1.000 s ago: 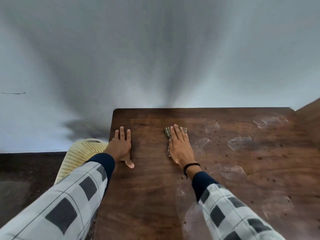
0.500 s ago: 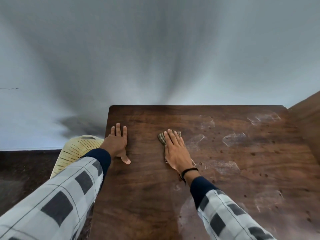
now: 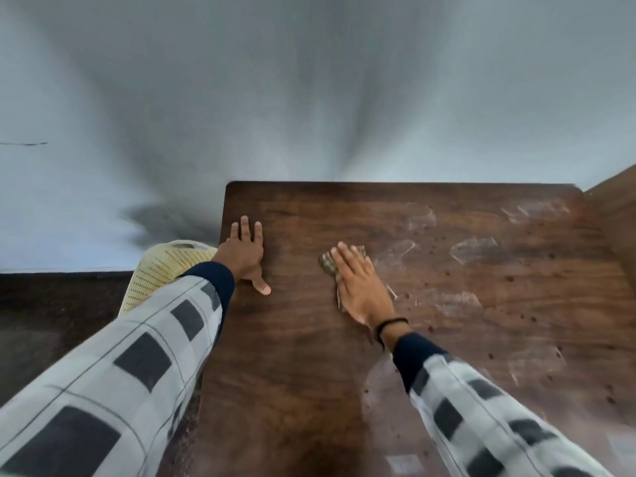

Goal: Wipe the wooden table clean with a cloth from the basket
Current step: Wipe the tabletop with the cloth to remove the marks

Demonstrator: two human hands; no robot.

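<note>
A dark wooden table [image 3: 292, 356] fills the lower right of the head view. Pale smears and dark specks mark its right half. My right hand [image 3: 361, 287] lies flat, palm down, pressing a small checked cloth [image 3: 327, 265] onto the wood; only the cloth's far-left edge shows past my fingers. My left hand [image 3: 242, 253] rests flat on the table's far-left corner area, fingers spread, holding nothing. A pale yellow perforated basket [image 3: 161, 273] stands on the floor just left of the table, partly hidden by my left sleeve.
A plain grey-white wall [image 3: 309, 98] rises right behind the table's far edge. Dark floor [image 3: 51, 321] lies to the left. A second wooden surface [image 3: 619, 218] adjoins the table at the right.
My right hand has slid the cloth slightly nearer and leftward across the wood. My left hand stays planted near the table's left edge.
</note>
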